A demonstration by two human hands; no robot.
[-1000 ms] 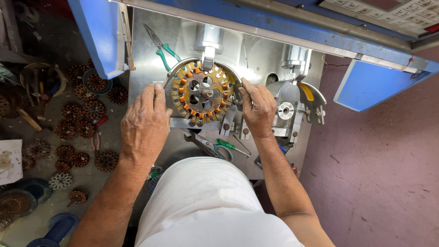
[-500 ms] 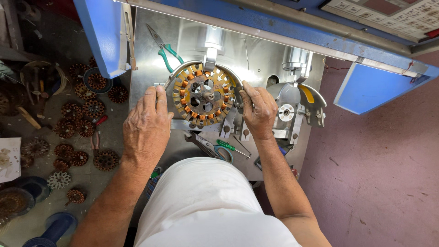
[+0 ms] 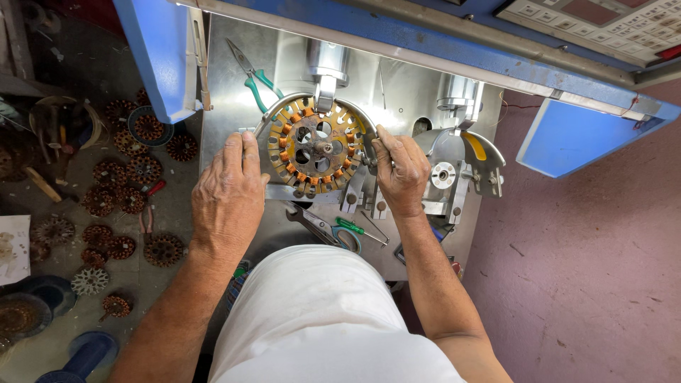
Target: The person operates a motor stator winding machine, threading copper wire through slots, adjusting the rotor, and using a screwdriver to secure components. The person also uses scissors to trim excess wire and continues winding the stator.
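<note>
- Copper-wound round stator (image 3: 316, 147) sits in the steel counter (image 3: 227, 113) fixture (orange insulation between coils).
- Left hand (image 3: 228, 195) lies flat and spread beside it; right hand (image 3: 401, 170) grips its edge.
- Pale panel (image 3: 603, 18) at top right.

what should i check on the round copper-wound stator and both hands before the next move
1. Round copper-wound stator seated in the curved metal holder: ok, it sits inside the arc.
2. Left hand placed at the stator's left edge: ok.
3. Right hand at its right edge: ok, fingertips touching.
4. Green-handled pliers away from the stator: ok, lying behind it.
5. Scissors away from the hands: ok, lying nearer the body.
6. Windings complete: cannot tell.
</note>
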